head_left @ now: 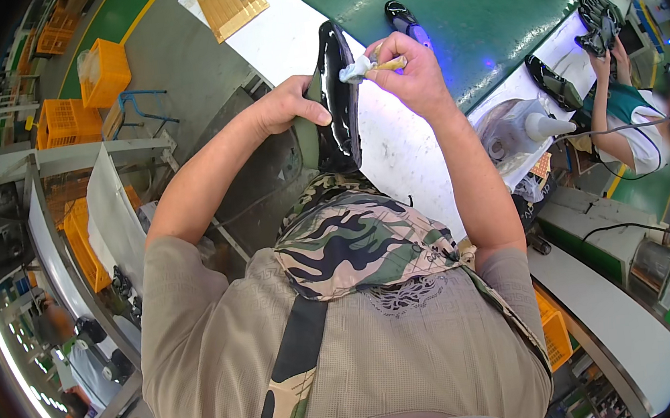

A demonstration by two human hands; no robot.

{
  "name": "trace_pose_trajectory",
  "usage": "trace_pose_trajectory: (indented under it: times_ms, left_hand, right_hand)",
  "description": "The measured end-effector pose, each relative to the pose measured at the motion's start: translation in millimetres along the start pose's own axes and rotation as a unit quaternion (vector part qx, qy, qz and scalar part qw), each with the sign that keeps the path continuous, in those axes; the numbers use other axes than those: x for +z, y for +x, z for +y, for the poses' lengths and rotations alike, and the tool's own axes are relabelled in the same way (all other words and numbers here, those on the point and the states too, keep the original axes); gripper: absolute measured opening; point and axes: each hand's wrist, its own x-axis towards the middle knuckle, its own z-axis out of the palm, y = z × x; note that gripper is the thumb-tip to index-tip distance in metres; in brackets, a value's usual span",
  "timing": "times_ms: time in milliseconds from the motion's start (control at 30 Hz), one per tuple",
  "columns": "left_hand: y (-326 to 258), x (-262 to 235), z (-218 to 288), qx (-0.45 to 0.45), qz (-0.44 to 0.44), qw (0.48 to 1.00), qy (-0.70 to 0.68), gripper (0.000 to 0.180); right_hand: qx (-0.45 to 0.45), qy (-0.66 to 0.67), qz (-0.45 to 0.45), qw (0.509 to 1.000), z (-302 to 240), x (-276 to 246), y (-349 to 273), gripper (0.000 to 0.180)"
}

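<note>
A glossy black and olive-green shoe [335,88] is tilted on its side above the near edge of the white bench. My left hand [289,107] grips it from the left, the thumb lying on the dark shiny surface. In my right hand [412,72] is a brush [391,64] with a pale wooden handle, pinched between thumb and fingers. Its whitish-blue head touches the right edge of the shoe. Some of the fingers behind the shoe are hidden.
Beyond the white bench [398,134] runs a green conveyor belt [461,15] carrying another black shoe [406,21]. A clear plastic bottle [509,129] with a white nozzle stands right. A co-worker's hands [610,62] hold a dark shoe. A wooden board [232,7] lies far left.
</note>
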Motion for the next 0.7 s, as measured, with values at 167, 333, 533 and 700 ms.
trace_pose_trajectory:
  times_ms: [167,333,533,700]
  left_hand:
    - [-14.6,6.7,-5.0,0.013,0.040,0.994,-0.099,0.054]
    - [-26.8,8.8,-24.6,0.067,0.116,0.981,-0.143,0.048]
    - [-45.6,10.3,-47.4,0.116,0.189,0.952,-0.211,0.045]
    - [-55.4,3.0,-57.9,0.190,0.185,0.921,-0.284,0.044]
  right_hand:
    - [0.020,-0.005,-0.064,0.998,10.1,6.7,-18.7,0.022]
    - [0.046,-0.007,-0.120,0.992,2.3,7.9,-34.1,0.023]
    - [0.055,0.025,-0.136,0.989,8.8,0.6,-48.5,0.024]
    - [0.103,0.124,0.010,0.987,36.2,18.6,-50.2,0.023]
